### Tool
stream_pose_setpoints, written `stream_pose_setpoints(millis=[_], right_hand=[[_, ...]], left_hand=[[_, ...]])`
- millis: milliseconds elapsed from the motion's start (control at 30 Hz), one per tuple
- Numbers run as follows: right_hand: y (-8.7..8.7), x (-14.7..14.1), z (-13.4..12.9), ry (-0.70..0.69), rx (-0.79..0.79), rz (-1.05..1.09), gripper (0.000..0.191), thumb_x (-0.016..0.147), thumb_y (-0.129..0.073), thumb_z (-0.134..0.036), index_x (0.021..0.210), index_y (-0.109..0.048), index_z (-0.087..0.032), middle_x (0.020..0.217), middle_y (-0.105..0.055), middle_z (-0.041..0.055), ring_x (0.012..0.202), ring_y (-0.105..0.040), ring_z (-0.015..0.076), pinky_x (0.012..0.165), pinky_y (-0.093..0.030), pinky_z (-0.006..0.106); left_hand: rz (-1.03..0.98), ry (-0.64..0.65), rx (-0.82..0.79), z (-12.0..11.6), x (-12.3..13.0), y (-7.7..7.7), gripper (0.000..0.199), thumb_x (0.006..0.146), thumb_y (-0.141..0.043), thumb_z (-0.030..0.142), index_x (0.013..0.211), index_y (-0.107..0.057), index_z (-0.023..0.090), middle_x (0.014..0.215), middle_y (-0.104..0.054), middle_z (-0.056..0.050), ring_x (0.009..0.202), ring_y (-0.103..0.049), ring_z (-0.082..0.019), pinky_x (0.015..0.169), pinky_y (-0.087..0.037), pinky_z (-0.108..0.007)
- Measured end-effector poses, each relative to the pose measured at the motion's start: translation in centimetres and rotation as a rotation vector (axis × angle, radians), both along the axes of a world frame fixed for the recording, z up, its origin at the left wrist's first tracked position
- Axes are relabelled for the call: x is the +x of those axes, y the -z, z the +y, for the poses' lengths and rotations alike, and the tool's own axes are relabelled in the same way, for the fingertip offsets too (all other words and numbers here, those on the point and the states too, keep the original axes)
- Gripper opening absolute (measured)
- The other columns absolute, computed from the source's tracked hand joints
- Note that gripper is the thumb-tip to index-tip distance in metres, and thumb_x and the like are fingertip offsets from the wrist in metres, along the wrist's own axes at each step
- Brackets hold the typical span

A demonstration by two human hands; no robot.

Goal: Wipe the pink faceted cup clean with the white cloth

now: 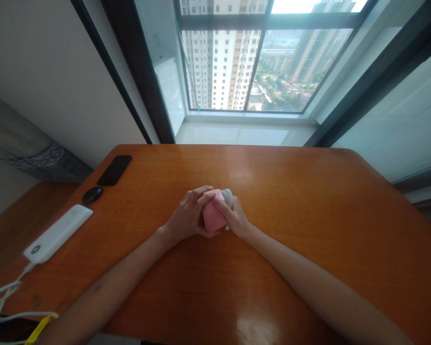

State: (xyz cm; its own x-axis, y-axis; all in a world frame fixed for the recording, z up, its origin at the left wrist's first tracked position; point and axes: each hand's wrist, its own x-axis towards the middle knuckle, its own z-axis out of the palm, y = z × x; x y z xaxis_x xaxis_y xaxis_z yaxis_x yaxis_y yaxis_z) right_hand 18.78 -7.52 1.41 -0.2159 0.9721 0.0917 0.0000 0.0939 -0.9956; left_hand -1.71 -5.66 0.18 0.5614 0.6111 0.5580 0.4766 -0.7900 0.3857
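Above the middle of the wooden table (290, 206), my left hand (186, 213) is wrapped round the left side of a small pink box-shaped object (213, 218). Its fingers lie over the top edge and the thumb is below. My right hand (239, 219) is closed at the object's right side, its thumb on the pink face. A soft-looking grey-white piece, perhaps cloth (227, 195), sticks out above the right hand, and a bit of white shows below it. My right fingers are mostly hidden behind these things, and what exactly the pink object is cannot be made out.
Along the table's left side lie a black phone (115, 170), a black oval mouse-like object (92, 194) and a white power strip (59, 234). White cables (3, 299) and a yellow tag (40, 329) are near my left forearm. A window (251, 67) lies beyond the far edge.
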Motion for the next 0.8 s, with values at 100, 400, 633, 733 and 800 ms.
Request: stream_pose_setpoints(millis=[100,400,633,733,800], right_hand=[[0.2,0.0,0.1,0.015,0.015,-0.001,0.061,0.094,-0.067,-0.075,0.071,-0.051,-0.021,0.062,-0.043,-0.0041,0.057,-0.039,0.0102,0.048,-0.029,0.024],[0.0,0.0,0.0,0.013,-0.036,-0.019,0.060,0.090,-0.068,-0.079,0.081,-0.059,-0.020,0.064,-0.051,-0.0032,0.051,-0.046,0.0113,0.040,-0.035,0.022],[0.0,0.1,-0.1,-0.020,-0.034,-0.023,0.060,0.095,-0.067,-0.076,0.075,-0.055,-0.021,0.058,-0.046,-0.0051,0.047,-0.045,0.0096,0.038,-0.030,0.021],[0.0,0.1,-0.1,-0.012,-0.010,-0.016,0.059,0.097,-0.065,-0.075,0.075,-0.055,-0.020,0.060,-0.047,-0.0044,0.052,-0.044,0.0097,0.041,-0.031,0.021],[-0.1,0.1,-0.1,-0.022,0.002,-0.011,0.059,0.098,-0.063,-0.075,0.076,-0.055,-0.021,0.061,-0.047,-0.0039,0.054,-0.043,0.0104,0.043,-0.031,0.021]], left_hand=[[-0.100,0.017,-0.034,0.0,0.5,-0.2,0.113,0.066,-0.101,0.058,0.157,-0.042,0.028,0.150,-0.059,-0.018,0.138,-0.063,-0.041,0.118,-0.055,-0.056],[-0.315,-0.059,-0.575,-0.9,1.5,-1.5,0.084,0.076,-0.088,0.056,0.144,-0.051,0.023,0.136,-0.071,-0.011,0.114,-0.073,-0.032,0.100,-0.060,-0.044],[-0.321,0.021,-0.455,-0.5,0.7,0.1,0.103,0.081,-0.082,0.074,0.160,-0.039,0.024,0.158,-0.056,-0.018,0.141,-0.062,-0.038,0.119,-0.052,-0.054],[-0.083,0.048,-0.153,0.1,-0.3,0.3,0.123,0.065,-0.095,0.075,0.164,-0.038,0.028,0.166,-0.047,-0.020,0.150,-0.053,-0.046,0.124,-0.046,-0.062],[0.021,0.053,0.001,0.3,-0.8,0.1,0.122,0.067,-0.097,0.068,0.165,-0.036,0.030,0.164,-0.050,-0.020,0.148,-0.055,-0.045,0.123,-0.048,-0.062]])
